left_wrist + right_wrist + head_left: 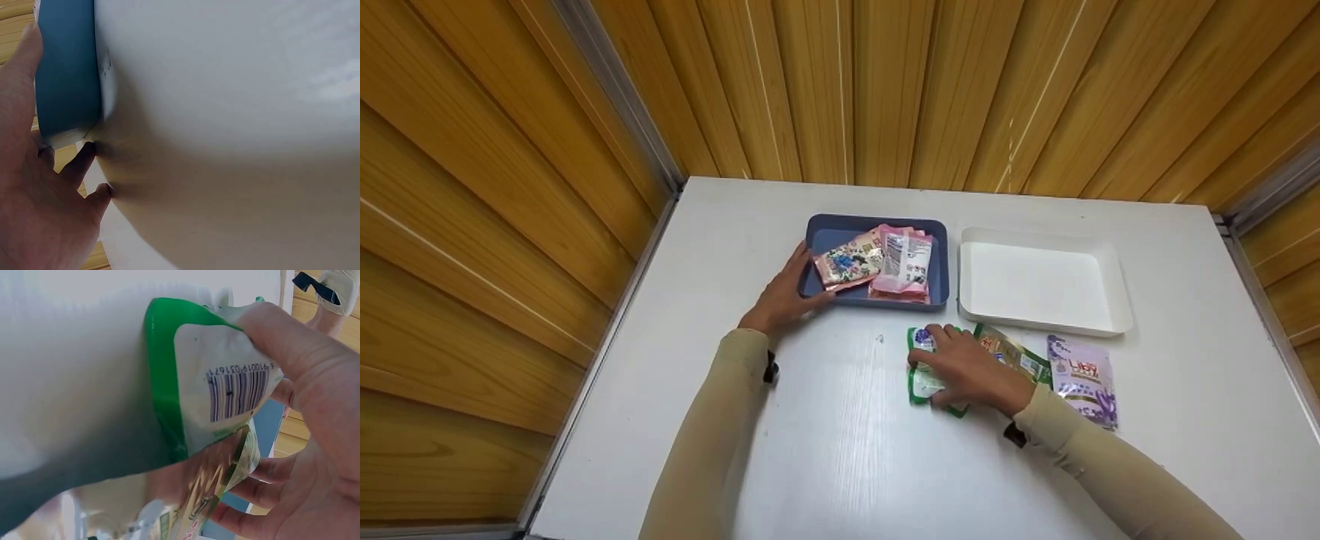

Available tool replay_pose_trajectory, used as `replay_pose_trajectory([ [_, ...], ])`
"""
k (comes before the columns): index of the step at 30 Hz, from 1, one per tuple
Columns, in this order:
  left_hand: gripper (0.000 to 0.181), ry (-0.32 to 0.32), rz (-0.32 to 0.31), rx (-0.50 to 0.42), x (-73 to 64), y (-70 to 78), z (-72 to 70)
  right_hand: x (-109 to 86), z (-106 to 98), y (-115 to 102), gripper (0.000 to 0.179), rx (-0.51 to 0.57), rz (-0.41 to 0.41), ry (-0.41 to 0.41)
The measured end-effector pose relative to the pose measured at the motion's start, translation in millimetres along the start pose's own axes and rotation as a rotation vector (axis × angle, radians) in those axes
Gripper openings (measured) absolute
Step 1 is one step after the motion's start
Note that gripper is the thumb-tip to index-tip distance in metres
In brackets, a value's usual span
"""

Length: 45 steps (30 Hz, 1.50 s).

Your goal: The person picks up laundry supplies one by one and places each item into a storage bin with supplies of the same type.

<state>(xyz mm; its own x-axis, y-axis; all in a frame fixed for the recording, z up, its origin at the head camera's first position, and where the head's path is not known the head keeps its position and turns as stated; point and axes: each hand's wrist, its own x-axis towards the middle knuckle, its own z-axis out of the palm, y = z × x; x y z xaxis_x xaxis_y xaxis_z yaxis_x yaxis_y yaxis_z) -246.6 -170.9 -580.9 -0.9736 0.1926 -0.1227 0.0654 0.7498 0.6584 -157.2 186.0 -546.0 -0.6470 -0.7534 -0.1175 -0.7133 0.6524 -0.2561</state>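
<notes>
At the near left corner of a blue tray (826, 237), my left hand (784, 301) holds the corner, thumb along the front wall and fingers by the left side. Flower-printed pink packets (849, 262) lie inside, one showing its pale back (905, 259). In front of the trays my right hand (971, 367) grips a green-edged white packet (194, 382). Its thumb lies on the packet, which buckles upward with a barcode showing in the right wrist view. A gold and green packet (1011, 352) lies partly beneath the right hand, beside the green-edged one.
A white tray (1035, 279) stands right of the blue one. Nearer the front, a purple Liby packet (1084, 381) lies flat on the white table (840, 450). Wood-panelled walls (885, 90) rise behind the table and at both sides.
</notes>
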Motion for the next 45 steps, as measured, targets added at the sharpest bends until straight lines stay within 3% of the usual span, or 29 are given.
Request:
replay_pose_trajectory([
  [8,0.108,-0.001,0.005,0.0,-0.4,-1.3,0.3,2.8,-6.3,0.1,0.054,0.036,-0.022,0.043],
  [33,0.108,-0.004,-0.01,-0.004,-0.6,-0.7,-1.2,2.0,-7.8,-6.1,0.055,0.091,0.004,0.019],
  [45,0.11,0.008,-0.011,-0.014,-0.2,-1.2,0.7,1.2,-14.7,-7.9,0.057,0.082,-0.01,0.086],
])
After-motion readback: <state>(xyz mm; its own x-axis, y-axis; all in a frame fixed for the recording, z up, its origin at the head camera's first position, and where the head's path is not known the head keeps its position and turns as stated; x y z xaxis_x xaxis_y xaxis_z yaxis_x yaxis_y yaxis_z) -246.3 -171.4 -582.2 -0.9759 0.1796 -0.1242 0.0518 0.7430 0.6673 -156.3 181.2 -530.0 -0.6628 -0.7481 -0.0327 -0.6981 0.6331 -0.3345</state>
